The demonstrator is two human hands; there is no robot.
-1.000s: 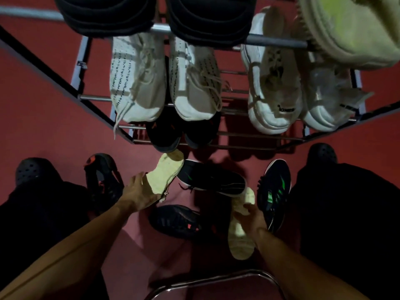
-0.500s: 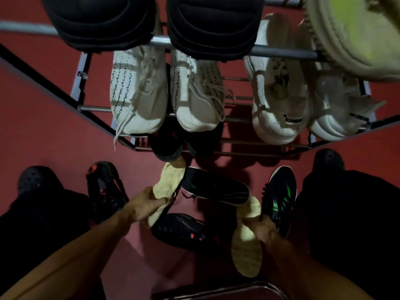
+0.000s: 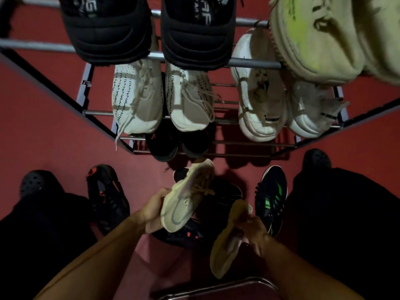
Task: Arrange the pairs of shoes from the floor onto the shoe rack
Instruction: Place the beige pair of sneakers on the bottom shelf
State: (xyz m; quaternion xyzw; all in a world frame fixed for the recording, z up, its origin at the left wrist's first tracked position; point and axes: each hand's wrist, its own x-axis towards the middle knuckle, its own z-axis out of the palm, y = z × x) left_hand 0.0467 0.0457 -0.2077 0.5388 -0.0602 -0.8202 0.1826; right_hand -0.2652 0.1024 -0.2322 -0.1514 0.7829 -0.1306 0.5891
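My left hand grips a beige knit sneaker by its heel, upper facing me, toe pointing at the metal shoe rack. My right hand holds the matching beige sneaker, tilted on its side with the toe pointing down toward me. Both are lifted above the red floor. Below them lie a black shoe with red marks and a black shoe with white lines. A black and green sneaker stands to the right, a black and orange one to the left.
The rack holds black shoes and a cream shoe on top, two white pairs below, and dark shoes on the lowest bars. My clogged feet flank the pile. A chrome tube curves near me.
Both hands have lifted the beige sneakers off the floor. The left one has been turned from sole-up to upper-up, and the right one has risen and tilted onto its side.
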